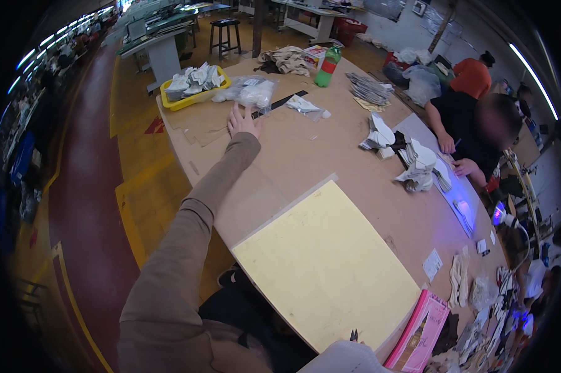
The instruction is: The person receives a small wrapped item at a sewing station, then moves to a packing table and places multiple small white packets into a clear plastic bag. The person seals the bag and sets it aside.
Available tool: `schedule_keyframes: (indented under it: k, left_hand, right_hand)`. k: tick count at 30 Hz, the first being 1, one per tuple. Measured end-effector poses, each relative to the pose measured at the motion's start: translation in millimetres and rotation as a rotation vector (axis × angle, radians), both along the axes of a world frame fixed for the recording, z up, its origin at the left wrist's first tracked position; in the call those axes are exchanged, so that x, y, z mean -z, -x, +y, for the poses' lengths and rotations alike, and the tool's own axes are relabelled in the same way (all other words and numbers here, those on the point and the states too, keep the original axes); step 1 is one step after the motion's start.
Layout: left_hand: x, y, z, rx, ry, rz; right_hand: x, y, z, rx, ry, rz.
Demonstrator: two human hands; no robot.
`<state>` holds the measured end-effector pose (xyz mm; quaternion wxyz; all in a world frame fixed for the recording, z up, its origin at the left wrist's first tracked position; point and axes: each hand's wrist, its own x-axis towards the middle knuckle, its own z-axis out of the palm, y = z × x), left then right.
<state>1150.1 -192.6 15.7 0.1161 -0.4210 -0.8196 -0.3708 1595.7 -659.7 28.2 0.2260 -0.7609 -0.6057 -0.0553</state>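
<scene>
My left arm stretches far across the table, and my left hand (pixel 244 122) lies flat with its fingers spread. Its fingertips are close to a clear plastic bag with white pieces (pixel 252 93) and a black ruler-like strip (pixel 282 104). At the bottom edge only a sliver of my right hand (pixel 362 342) shows, behind a pale white fabric piece (pixel 342 359). Two dark pointed tips of what look like thread snips (pixel 354 336) stick up beside it, apparently held in that hand. Under them is a pale yellow sheet (pixel 327 261) on the table.
A yellow basket (pixel 196 99) of white pieces stands at the far left edge. Beyond are a green bottle (pixel 328 65) and fabric stacks (pixel 369 90). A pink booklet (pixel 419 332) lies at right. Across the table a person (pixel 464 124) works beside white bundles (pixel 417 165).
</scene>
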Motion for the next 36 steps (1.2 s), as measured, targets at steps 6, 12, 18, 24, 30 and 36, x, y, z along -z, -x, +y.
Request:
schedule_keyframes:
  k: [6,12,18,24,30,36]
  left_hand:
    - [-6.0,-10.6,13.9,0.131,-0.281,0.112]
    - [-15.7,-32.7,6.8,0.974,0.007,0.706]
    - [-56.0,-55.6,102.1,0.647,0.274,0.348]
    - [-60.8,-56.2,148.8,0.937,0.749,0.159]
    - [-56.8,-49.0,80.3,1.098,0.677,0.225]
    - [-8.4,-17.1,-148.0,1.75,0.485,-0.459]
  right_hand:
    - [-2.0,8.1,-0.8,0.044,0.082,-0.037]
    - [-34.8,20.8,8.3,-0.003,0.168,0.019]
    - [-140.1,105.8,60.0,-0.16,0.017,0.161]
    - [-211.2,202.2,88.1,-0.161,0.082,0.355]
    - [-241.3,221.0,121.0,0.093,0.272,0.65]
    - [-241.0,238.3,152.3,-0.128,0.493,0.695]
